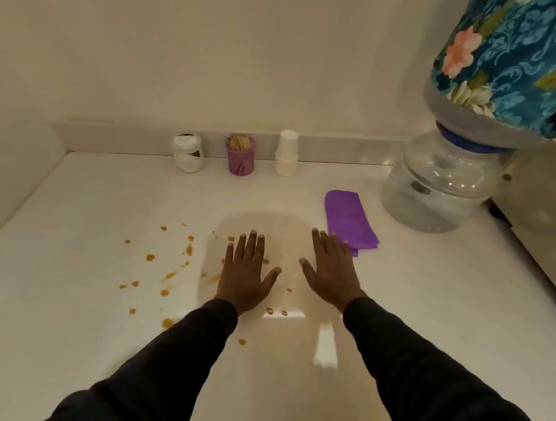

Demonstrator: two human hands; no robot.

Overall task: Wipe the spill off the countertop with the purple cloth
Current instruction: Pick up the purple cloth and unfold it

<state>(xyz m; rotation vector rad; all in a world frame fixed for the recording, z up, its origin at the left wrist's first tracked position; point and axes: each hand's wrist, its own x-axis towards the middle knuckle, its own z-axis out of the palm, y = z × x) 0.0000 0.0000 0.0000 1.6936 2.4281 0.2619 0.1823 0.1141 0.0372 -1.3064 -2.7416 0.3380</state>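
A folded purple cloth [349, 219] lies on the white countertop [427, 300], right of centre. An orange-brown spill [168, 273] is scattered as drops and streaks over the counter's left and middle. My left hand [246, 276] is spread flat, palm down, among the spill's right-hand drops, holding nothing. My right hand [329, 273] is also spread flat and empty, its fingertips at the near left corner of the cloth. Dark sleeves cover both forearms.
Against the back wall stand a white-lidded jar [188, 152], a purple holder of toothpicks [240, 155] and a stack of white cups [287, 153]. A large water bottle [441, 184] with a floral cover fills the back right. A wall borders the left side.
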